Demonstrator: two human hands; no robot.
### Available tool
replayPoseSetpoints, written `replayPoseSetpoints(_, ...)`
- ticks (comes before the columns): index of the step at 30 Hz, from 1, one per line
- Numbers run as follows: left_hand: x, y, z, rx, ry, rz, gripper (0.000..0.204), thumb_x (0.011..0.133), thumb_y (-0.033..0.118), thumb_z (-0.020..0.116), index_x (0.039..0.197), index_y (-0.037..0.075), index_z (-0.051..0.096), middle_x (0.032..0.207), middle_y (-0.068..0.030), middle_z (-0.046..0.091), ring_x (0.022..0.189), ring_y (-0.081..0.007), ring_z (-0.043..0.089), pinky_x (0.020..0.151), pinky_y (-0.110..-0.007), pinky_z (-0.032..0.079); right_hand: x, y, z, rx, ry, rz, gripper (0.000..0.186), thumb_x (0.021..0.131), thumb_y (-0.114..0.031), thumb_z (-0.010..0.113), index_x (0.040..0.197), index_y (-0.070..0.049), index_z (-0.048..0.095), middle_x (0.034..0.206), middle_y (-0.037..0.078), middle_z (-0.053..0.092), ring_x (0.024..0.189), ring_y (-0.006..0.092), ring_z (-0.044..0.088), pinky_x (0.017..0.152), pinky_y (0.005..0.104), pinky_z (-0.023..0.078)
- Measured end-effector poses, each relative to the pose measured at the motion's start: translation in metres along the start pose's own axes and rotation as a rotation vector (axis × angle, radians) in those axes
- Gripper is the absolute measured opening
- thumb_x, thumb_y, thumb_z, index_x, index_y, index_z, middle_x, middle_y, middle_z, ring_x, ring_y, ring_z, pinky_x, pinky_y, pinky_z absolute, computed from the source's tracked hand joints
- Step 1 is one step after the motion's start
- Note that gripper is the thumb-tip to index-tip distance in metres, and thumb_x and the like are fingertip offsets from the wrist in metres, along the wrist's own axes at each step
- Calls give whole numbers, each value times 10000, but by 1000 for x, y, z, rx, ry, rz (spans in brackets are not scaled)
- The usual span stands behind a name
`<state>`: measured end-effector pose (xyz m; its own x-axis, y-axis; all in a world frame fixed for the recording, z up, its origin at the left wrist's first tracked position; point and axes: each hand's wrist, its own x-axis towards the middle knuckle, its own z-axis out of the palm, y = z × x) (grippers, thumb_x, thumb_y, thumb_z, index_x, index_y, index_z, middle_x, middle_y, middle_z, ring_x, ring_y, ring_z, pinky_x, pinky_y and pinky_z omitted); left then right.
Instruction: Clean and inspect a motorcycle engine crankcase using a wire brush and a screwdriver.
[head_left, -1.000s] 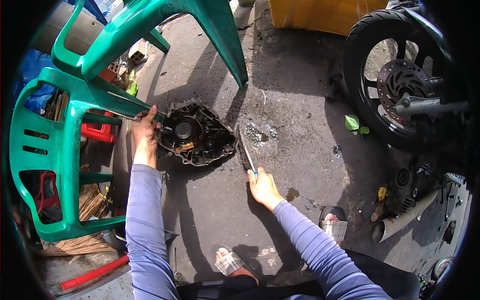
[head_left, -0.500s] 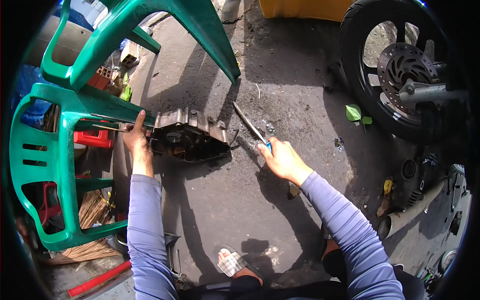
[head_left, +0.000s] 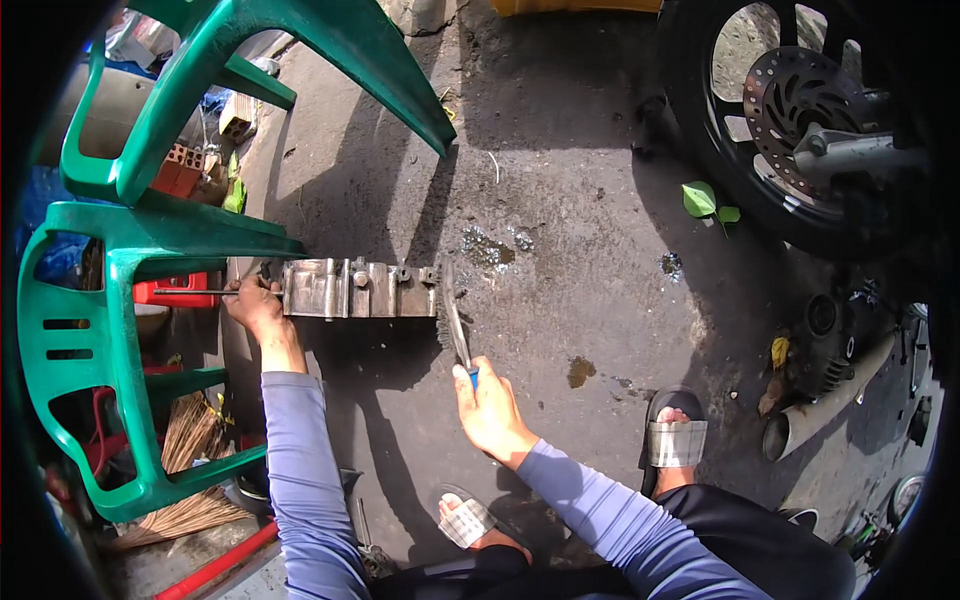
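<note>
My left hand (head_left: 259, 312) is closed on one end of a dirty metal engine casing (head_left: 385, 290), where a thin metal rod (head_left: 190, 292) sticks out to the left. The casing is tipped on edge, showing its ribbed, bolted side. My right hand (head_left: 488, 410) grips the blue handle of a long brush (head_left: 452, 315), whose dark bristles are at the casing's right end. I cannot make out whether they touch it.
Green plastic chairs (head_left: 130, 370) stand at the left, beside a red plastic stool (head_left: 170, 292) and straw brooms (head_left: 190, 435). A motorbike front wheel (head_left: 700, 150) is upper right. Engine parts (head_left: 820, 330) and a pipe (head_left: 810, 415) lie right. My sandalled feet (head_left: 675, 440) are below.
The casing has turned from its open inner face to its side. The brush swung up and right, then came back left and down to the casing's right end.
</note>
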<state>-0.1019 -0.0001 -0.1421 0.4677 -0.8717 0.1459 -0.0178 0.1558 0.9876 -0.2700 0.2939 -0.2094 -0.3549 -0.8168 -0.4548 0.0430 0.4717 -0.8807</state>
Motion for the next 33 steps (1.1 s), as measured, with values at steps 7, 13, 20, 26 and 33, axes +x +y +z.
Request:
replayPoseSetpoints(7, -21, 7, 14, 3, 31, 32, 196, 727, -111, 520, 845, 38, 471, 753, -49, 509, 505, -152, 510, 423, -296, 415, 70, -79, -10, 684, -237, 379, 322, 1030, -359, 430, 916, -58, 423, 587, 22, 464, 405, 130, 475, 362, 324, 436)
replayPoseSetpoints(13, -22, 13, 20, 44, -197, 198, 153, 761, -73, 511, 805, 73, 495, 755, -22, 534, 562, -118, 532, 455, -273, 435, 15, -72, 4, 742, -312, 420, 306, 1032, -405, 412, 1044, -101, 375, 636, 23, 455, 435, 94, 430, 379, 297, 407)
replayPoseSetpoints(20, -14, 4, 35, -40, -157, 119, 228, 719, -101, 561, 876, 38, 474, 843, -23, 526, 707, -144, 515, 646, -293, 439, 13, -6, 50, 330, -13, 63, 367, 1009, -351, 486, 1055, 12, 455, 587, 90, 539, 440, 224, 551, 412, 387, 447)
replayPoseSetpoints(26, 0, -7, 49, 186, -27, 107, 329, 713, -79, 592, 1037, -63, 536, 958, -91, 602, 776, -201, 590, 730, -329, 489, 87, -24, -41, -258, 62, -270, 355, 977, -292, 544, 1005, 59, 497, 725, 283, 629, 738, 471, 646, 634, 520, 498)
replayPoseSetpoints(33, 34, -24, 37, 204, -84, 76, 277, 733, -34, 594, 999, -98, 544, 960, -98, 609, 799, -185, 594, 766, -321, 485, 77, -20, -6, 79, 342, -233, 329, 979, -271, 538, 1014, 39, 436, 719, 304, 613, 725, 509, 614, 623, 553, 475)
